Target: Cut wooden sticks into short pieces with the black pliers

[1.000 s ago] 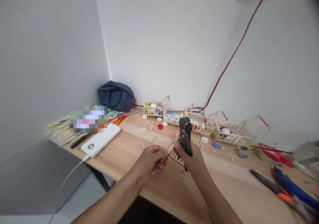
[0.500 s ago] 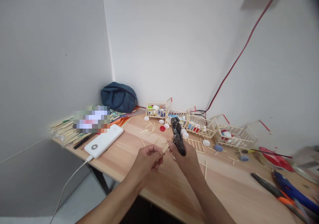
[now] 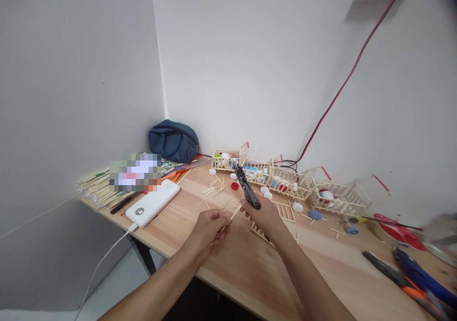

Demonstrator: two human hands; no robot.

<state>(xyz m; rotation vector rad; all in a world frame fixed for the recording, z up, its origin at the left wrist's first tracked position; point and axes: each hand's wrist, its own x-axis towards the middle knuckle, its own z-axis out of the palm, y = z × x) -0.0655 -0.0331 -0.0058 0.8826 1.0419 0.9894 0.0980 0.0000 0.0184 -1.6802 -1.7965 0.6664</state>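
My left hand (image 3: 213, 225) pinches a short thin wooden stick (image 3: 236, 210) that points up and to the right. Closed around a dark, shiny hand tool (image 3: 247, 187) is my right hand (image 3: 262, 216); I cannot make out the tool's exact kind. The right fingertips are close to the stick's far end, and whether they touch it is unclear. Partly covered by my right hand, a ladder-like stick frame (image 3: 257, 230) lies on the table. Another stick frame (image 3: 284, 211) and loose cut sticks (image 3: 210, 190) lie beyond my hands.
Several small stick carts (image 3: 291, 183) with bottle-cap wheels line the wall. A blue pouch (image 3: 173, 141), bundled sticks (image 3: 96, 187) and a cabled white power bank (image 3: 153, 204) occupy the left. Pliers (image 3: 387, 267), a blue-handled tool (image 3: 423, 273) and a red dish (image 3: 400, 230) are on the right.
The dark tool has tilted further left in my right hand. My left hand has shifted slightly left and down, still with the stick. More of the ladder-like frame shows under my right hand.
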